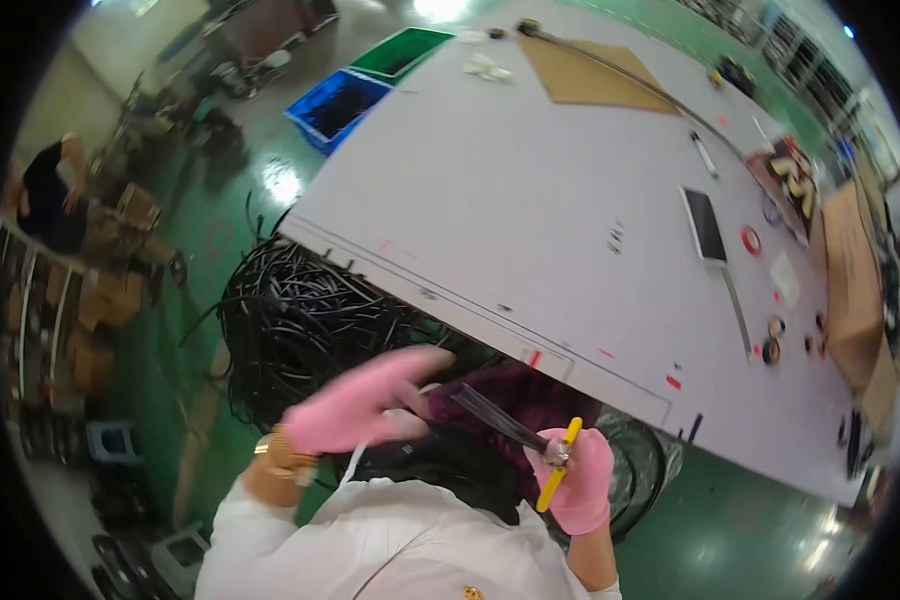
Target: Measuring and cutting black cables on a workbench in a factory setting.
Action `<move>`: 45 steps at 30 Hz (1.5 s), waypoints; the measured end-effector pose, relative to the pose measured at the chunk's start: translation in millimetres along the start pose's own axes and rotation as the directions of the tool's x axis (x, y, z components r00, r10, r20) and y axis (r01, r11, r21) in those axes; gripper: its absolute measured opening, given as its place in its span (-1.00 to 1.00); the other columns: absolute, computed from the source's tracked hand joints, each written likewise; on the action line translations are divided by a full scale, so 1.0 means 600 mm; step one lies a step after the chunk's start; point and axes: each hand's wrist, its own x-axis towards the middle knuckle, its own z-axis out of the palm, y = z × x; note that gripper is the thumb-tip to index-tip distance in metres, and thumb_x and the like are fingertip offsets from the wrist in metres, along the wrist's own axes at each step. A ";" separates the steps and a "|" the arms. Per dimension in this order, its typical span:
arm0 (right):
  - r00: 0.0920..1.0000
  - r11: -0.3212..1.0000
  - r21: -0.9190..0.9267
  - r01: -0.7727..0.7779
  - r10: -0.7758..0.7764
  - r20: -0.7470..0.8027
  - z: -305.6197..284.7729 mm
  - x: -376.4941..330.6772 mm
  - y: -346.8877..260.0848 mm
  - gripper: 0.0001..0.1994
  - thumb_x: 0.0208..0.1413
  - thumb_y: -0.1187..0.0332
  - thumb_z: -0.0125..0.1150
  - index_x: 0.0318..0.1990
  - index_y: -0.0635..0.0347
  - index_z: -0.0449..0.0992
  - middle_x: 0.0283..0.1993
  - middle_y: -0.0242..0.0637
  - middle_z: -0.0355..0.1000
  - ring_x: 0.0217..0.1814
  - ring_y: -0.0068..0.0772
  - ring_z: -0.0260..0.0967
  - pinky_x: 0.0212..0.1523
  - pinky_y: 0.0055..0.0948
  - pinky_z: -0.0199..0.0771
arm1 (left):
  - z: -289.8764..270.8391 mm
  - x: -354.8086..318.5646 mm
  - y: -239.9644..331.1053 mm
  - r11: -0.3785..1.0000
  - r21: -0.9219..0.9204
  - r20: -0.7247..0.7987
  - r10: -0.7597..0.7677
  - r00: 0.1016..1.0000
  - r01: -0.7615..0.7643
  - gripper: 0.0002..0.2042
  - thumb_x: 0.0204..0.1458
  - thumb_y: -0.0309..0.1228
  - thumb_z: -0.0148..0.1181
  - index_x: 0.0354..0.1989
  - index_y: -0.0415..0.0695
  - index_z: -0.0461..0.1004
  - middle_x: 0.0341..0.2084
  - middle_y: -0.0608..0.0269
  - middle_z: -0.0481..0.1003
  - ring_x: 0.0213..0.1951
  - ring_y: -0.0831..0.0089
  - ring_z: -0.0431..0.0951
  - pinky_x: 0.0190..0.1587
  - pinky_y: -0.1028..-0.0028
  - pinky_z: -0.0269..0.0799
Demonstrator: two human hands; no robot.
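Far across the white table (pixel 530 190), on the green floor, a blue bin (pixel 338 106) holds dark pieces too small to make out; the green bin (pixel 402 52) beside it shows nothing clear inside. Near the person, the right hand (pixel 575 480) in a pink glove is closed around yellow-handled cutters (pixel 558 462) whose jaws meet a dark cable bundle (pixel 495 417). The left hand (pixel 365 400) lies flat, fingers spread, near the bundle; its contact is unclear. A coil of black cable (pixel 300 320) sits partly hidden under the table edge.
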 end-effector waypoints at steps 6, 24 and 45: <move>0.994 0.986 -0.132 0.105 -0.105 0.003 0.082 0.087 -0.049 -0.68 -0.26 0.50 0.42 -0.34 0.20 0.37 -0.50 -0.25 0.40 -0.49 -0.18 0.33 -0.45 -0.32 0.33 | -0.043 0.054 -0.037 0.660 -0.751 -0.064 -0.046 0.997 -0.018 -0.84 0.20 -0.48 -0.06 -0.16 -0.28 0.41 -0.30 0.33 0.46 -0.38 0.56 0.42 -0.25 0.56 0.40; 0.955 0.888 -0.434 0.152 -0.019 0.295 0.065 0.219 0.069 -0.68 -0.24 0.52 0.43 -0.41 0.23 0.32 -0.53 -0.27 0.37 -0.55 -0.28 0.37 -0.49 -0.38 0.37 | -0.289 0.161 -0.356 0.773 0.516 -0.800 0.281 0.531 0.368 -0.80 -0.02 -0.23 0.25 -0.24 0.02 0.53 -0.18 0.27 0.46 -0.01 0.24 0.40 0.18 0.17 0.19; 0.903 0.834 -0.551 0.016 0.225 0.367 0.087 0.252 -0.007 -0.73 -0.08 0.27 0.43 -0.42 0.18 0.44 -0.52 -0.16 0.36 -0.47 -0.11 0.36 -0.40 -0.27 0.40 | -0.345 0.137 -0.369 0.819 0.539 -0.699 0.306 0.646 0.196 -0.57 -0.07 0.03 0.16 -0.79 -0.01 0.50 -0.67 0.38 0.42 -0.34 0.37 0.45 -0.12 0.35 0.27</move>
